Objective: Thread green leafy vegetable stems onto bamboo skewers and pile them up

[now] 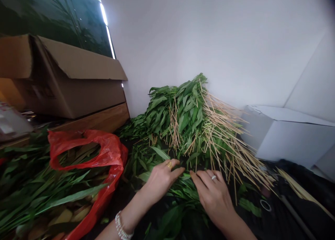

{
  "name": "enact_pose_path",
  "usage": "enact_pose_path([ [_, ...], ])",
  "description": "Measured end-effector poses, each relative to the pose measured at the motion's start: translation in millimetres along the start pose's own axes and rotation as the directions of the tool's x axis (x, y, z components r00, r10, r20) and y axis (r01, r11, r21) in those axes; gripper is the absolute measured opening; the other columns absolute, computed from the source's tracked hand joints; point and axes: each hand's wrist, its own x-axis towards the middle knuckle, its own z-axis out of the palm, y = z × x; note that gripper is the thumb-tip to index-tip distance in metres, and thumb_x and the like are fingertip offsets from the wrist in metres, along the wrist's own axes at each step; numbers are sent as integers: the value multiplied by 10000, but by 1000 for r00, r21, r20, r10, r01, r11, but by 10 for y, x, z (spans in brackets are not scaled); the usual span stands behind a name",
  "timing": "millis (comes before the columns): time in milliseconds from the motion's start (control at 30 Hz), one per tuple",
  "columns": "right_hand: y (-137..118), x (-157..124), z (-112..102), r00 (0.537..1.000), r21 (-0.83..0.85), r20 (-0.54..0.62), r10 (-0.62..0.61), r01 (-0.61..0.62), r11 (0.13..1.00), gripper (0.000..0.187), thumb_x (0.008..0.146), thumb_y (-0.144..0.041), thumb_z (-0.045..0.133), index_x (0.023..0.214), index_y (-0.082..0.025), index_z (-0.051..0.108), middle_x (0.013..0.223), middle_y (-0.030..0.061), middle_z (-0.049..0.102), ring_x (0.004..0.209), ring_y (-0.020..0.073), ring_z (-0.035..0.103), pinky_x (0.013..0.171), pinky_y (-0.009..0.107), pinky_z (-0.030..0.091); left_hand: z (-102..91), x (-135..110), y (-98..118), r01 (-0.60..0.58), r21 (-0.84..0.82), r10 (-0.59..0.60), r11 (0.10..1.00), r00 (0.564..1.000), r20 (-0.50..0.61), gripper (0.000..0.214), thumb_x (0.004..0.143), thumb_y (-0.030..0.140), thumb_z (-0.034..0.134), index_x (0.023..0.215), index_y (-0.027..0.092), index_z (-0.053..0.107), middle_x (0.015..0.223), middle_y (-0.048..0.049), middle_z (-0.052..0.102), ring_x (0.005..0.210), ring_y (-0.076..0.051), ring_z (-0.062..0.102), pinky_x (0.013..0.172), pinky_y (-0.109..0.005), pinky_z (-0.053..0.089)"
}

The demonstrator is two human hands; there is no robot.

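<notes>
My left hand (162, 179), with a gold ring and a pearl bracelet at the wrist, has its fingers closed around a green leafy stem (160, 152). A long leaf sticks out beyond its knuckles. Close beside it, my right hand (213, 194), wearing a silver ring, pinches at the same greenery, its fingertips almost meeting the left ones. What lies between the right fingertips is mostly hidden. Loose green leaves (180, 212) lie under both hands. Just past them rises a heap of leafy bunches (187, 109), with many thin wooden sticks (227, 138) poking out to the right.
On the left, a torn red plastic bag (112, 152) surrounds more long leaves (31, 194). Behind it, an open cardboard box (86, 93) rests on a wooden ledge (104, 120). A white box (295, 131) stands at right, near black sheeting (309, 198) and a white ring (265, 205).
</notes>
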Motion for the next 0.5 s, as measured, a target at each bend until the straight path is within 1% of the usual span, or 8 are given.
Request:
enact_pose_path([
  [133, 16, 12, -21, 999, 18, 5, 41, -41, 999, 277, 917, -51, 462, 1131, -83, 633, 834, 84, 647, 782, 192, 560, 765, 370, 383, -5, 16, -20, -33, 59, 31, 998, 999, 36, 262, 930, 181, 490, 1161, 239, 599, 987, -39, 639, 841, -181, 602, 693, -275, 502],
  [233, 31, 38, -44, 996, 18, -5, 92, -92, 996, 238, 928, -127, 517, 1134, -90, 631, 853, 88, 661, 817, 207, 575, 799, 384, 381, 3, 9, -31, -53, 72, 51, 996, 998, 21, 232, 911, 199, 522, 1127, 225, 604, 957, -35, 640, 803, -184, 580, 672, -280, 478],
  [300, 41, 48, -49, 992, 21, -2, 128, -128, 992, 232, 941, -179, 522, 1128, -98, 633, 877, 93, 666, 844, 219, 581, 815, 392, 376, 14, -2, -30, -60, 58, 60, 997, 998, -1, 184, 895, 202, 537, 1060, 201, 619, 917, -35, 641, 786, -183, 565, 683, -284, 466],
  [367, 48, 49, -43, 988, 35, 18, 155, -155, 987, 229, 950, -193, 507, 1118, -108, 636, 880, 91, 665, 851, 223, 580, 815, 394, 370, 19, -11, -20, -52, 42, 52, 998, 999, -15, 127, 868, 172, 539, 955, 183, 631, 836, -29, 629, 747, -178, 544, 674, -284, 449],
  [433, 45, 47, -35, 985, 62, 45, 167, -170, 983, 212, 952, -173, 488, 1085, -122, 645, 846, 76, 660, 829, 217, 574, 800, 387, 364, 12, -11, -6, -25, 27, 25, 999, 999, -23, 97, 838, 147, 530, 831, 177, 622, 755, -23, 602, 702, -176, 518, 649, -284, 425],
  [500, 29, 47, -27, 982, 109, 67, 176, -182, 977, 193, 952, -159, 477, 1023, -142, 655, 793, 54, 645, 789, 205, 560, 788, 379, 358, -6, 1, 4, 31, -21, -32, 999, 998, -45, 113, 813, 137, 520, 740, 175, 597, 709, -20, 579, 675, -172, 497, 638, -285, 407],
])
